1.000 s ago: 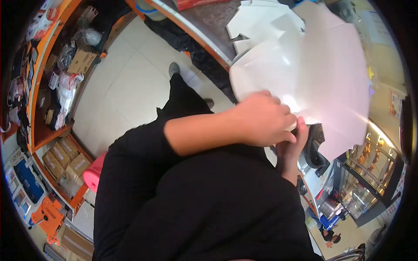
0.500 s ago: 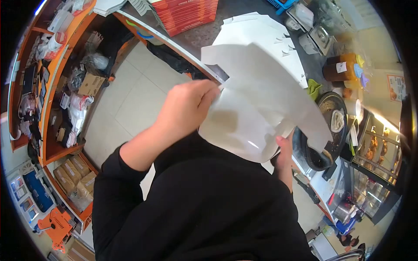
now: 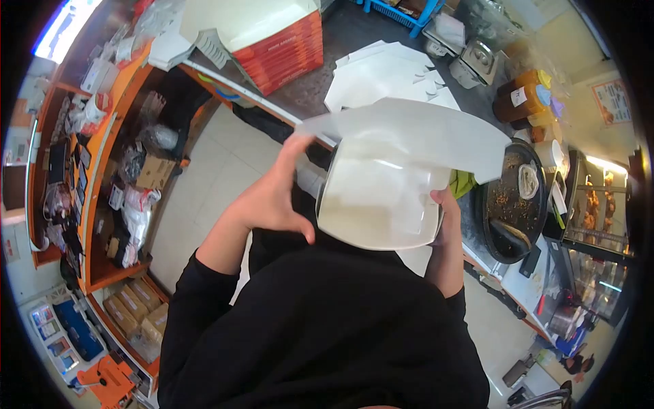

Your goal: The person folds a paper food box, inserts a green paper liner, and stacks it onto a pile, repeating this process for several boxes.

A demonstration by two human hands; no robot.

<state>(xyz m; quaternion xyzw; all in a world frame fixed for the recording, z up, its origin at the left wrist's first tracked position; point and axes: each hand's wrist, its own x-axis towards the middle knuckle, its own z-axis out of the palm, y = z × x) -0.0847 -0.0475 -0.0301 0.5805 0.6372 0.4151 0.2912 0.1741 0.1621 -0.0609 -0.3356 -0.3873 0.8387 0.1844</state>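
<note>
In front of my body is a half-folded paper food box (image 3: 381, 198), white inside, with its bowl-like cavity facing up and a wide flap standing at the far side. My right hand (image 3: 445, 218) grips its right wall, thumb over the rim and the other fingers mostly hidden behind. Beside the left wall, my left hand (image 3: 276, 194) is open, thumb spread wide; its fingertips are right at the left end of the far flap. Beyond the box, flat white box blanks (image 3: 385, 71) lie overlapping on the dark counter (image 3: 340, 34).
A stack of red folded boxes (image 3: 279, 58) stands on the counter at far left. Blue basket (image 3: 402, 15), metal containers (image 3: 477, 65) and sauce bottles (image 3: 521, 95) line the back. To the right sits a black pan (image 3: 501, 235). Orange shelving (image 3: 102, 204) holds packed goods at left.
My left hand has let go of the box's left corner and spread open. The box has come level, its cavity now showing squarely, and its far flap has swung lower. My right hand keeps its grip.
</note>
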